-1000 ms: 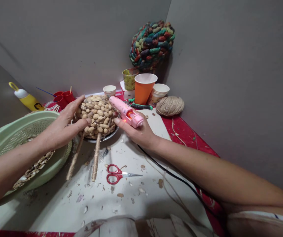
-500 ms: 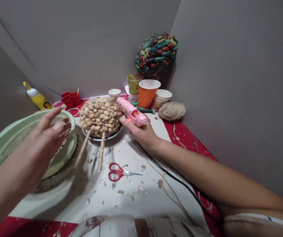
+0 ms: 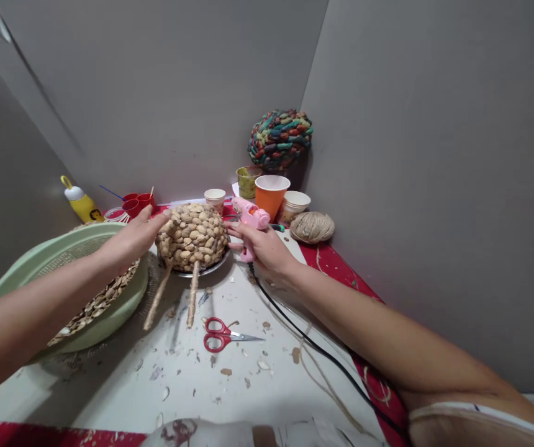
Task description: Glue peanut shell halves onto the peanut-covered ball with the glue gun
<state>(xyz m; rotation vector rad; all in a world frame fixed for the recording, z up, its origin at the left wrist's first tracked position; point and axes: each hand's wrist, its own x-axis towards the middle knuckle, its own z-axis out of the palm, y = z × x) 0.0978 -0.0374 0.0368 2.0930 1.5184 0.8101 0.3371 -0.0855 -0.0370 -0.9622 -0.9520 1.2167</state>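
A dome covered in peanut shells (image 3: 197, 236) rests in a shallow metal dish (image 3: 215, 266), with two twine-wrapped sticks (image 3: 192, 295) jutting from its near side. My left hand (image 3: 139, 239) reaches over the green basket to the dome's left side, fingers stretched out and their tips at the shells. A pink glue gun (image 3: 251, 215) is in my right hand (image 3: 267, 248), at the dome's right side, its black cord trailing toward me. Some fingers of that hand extend to the dome's edge. Red-handled scissors (image 3: 223, 335) lie on the white board in front.
A green basket (image 3: 102, 332) of shell pieces stands at left. Behind are red cups (image 3: 139, 202), an orange cup (image 3: 271, 198), white paper cups (image 3: 295, 202), a twine ball (image 3: 312, 227) and a multicoloured ball (image 3: 280, 139). Grey walls close the back and right.
My left hand has moved from above the basket forward and right to the dome. The glue gun has turned more upright beside the dome. The camera view has tilted up slightly.
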